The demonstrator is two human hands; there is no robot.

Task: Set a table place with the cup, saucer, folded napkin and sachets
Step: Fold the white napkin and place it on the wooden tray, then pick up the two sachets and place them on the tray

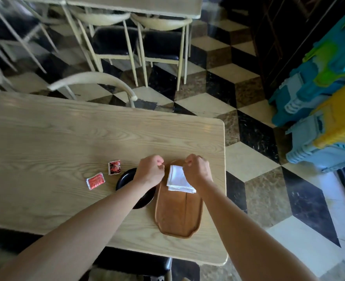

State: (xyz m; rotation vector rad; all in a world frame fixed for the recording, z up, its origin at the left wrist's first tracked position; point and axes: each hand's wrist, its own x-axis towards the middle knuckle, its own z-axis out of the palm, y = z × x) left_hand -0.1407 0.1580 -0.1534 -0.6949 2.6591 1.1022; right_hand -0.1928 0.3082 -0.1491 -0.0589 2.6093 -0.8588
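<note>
A white folded napkin (178, 179) lies on the far end of a wooden tray (178, 211) near the table's right edge. My right hand (197, 169) is curled at the napkin's far right corner, fingertips pinched on its edge. My left hand (150, 171) hovers just left of the napkin with its fingers closed, a small gap away from the cloth. A black saucer (126, 178) sits left of the tray, partly hidden under my left forearm. Two red sachets lie left of the saucer, one nearer me (95, 181) and one farther (114, 167). No cup is in view.
The light wooden table (66, 142) ends just right of the tray. A curved chair back (90, 80) stands at the far side, with more chairs and another table beyond. Coloured plastic crates (319, 102) are stacked on the chequered floor at right.
</note>
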